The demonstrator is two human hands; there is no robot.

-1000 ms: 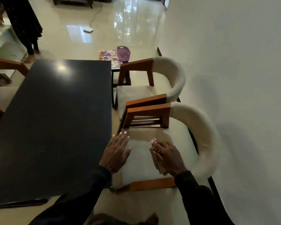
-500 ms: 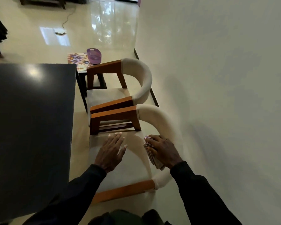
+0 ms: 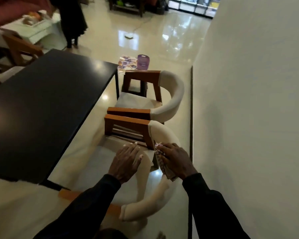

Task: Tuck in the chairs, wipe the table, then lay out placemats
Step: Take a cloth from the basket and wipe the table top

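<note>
A single view is supplied, taken by a wide-angle camera worn on the head. It is directed forward and steeply downward over the near chair (image 3: 160,133). The left hand (image 3: 126,163) and right hand (image 3: 176,161) are framed close beneath the lens. The table (image 3: 41,109) is taken in at left and the wall (image 3: 248,100) at right. The frame is tilted. The far floor (image 3: 162,40) is blurred and appears well distant.
</note>
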